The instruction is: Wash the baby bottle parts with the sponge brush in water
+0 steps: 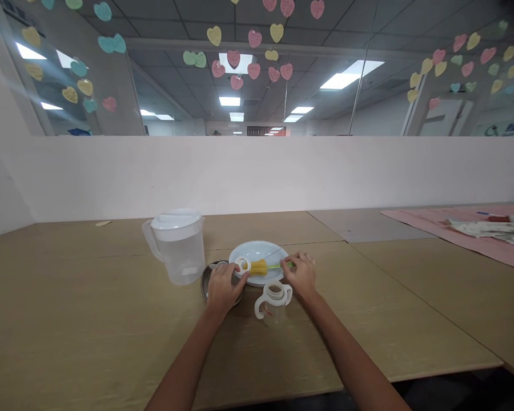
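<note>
While a yellow sponge bottle brush with a thin green handle point(263, 266) lies across the front edge of a pale blue round plate point(261, 251), I hold it at both ends. My right hand point(300, 277) pinches the green handle end between fingertips and thumb. My left hand point(223, 288) curls around the other end, where a white plastic ring point(243, 265) sits against the yellow sponge; I cannot tell whether the ring belongs to the brush or is a separate piece. That same left hand lies over a small round metal bowl point(206, 281), hiding most of it, and the bowl sits just beside the plate's left rim.

Between my wrists, just in front of the plate, stands a clear baby bottle with white twin handles point(274, 305), upright and uncapped, its open mouth facing up. To the left of the bowl stands a translucent plastic pitcher with a white lid point(177, 245), its handle turned to the left.

All of this rests on a light wooden tabletop point(89, 319) set against a low white partition wall point(257, 171). Well apart at the far right, a pink cloth point(462, 231) covers part of the adjoining table, with crumpled patterned fabric point(492, 227) on it. Above the partition, glass panes carry pastel paper hearts point(233, 58).
</note>
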{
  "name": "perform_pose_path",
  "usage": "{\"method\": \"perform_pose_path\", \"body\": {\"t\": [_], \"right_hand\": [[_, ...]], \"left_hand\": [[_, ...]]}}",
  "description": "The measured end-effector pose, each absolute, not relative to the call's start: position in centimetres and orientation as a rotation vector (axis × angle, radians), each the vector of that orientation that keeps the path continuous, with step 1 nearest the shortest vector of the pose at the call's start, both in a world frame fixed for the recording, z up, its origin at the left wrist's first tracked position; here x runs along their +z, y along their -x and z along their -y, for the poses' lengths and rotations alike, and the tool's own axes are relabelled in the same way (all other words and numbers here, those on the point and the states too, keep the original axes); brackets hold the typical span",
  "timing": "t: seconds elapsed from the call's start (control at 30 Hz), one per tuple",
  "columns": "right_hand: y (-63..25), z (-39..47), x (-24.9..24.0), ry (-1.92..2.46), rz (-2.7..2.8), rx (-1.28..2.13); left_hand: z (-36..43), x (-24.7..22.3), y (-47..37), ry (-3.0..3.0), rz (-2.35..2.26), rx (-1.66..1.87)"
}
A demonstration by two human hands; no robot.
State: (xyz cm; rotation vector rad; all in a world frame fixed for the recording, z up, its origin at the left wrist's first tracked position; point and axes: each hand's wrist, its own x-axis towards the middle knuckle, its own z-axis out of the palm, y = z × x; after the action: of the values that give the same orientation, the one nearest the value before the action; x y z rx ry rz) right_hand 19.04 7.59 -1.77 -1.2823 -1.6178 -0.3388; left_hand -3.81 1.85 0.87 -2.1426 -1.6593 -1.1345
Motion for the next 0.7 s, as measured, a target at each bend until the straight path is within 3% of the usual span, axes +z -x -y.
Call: {"method": "perform_pose_path", "body": {"t": [0.17, 0.4, 0.53, 0.7], "right_hand": [[-19.43, -8.1, -1.95, 1.39, 1.58, -0.349], [-18.98, -8.06, -1.98, 1.24, 1.685, -0.054], [-18.95, -8.1, -1.95, 1.187, 1.69, -0.065], [-19.09, -7.91, -1.7, 1.167, 1.658, -0.114]], "left_hand": [[-1.65, 1.11, 3.6, 2.165, 1.696, -1.325], [-1.47, 1.28, 3.41, 2.212, 1.421, -1.495], [-1.39, 1.34, 3.44, 2.199, 1.283, -1.578], [-1.35, 1.36, 3.17, 2.133, 1.42, -1.752]]}}
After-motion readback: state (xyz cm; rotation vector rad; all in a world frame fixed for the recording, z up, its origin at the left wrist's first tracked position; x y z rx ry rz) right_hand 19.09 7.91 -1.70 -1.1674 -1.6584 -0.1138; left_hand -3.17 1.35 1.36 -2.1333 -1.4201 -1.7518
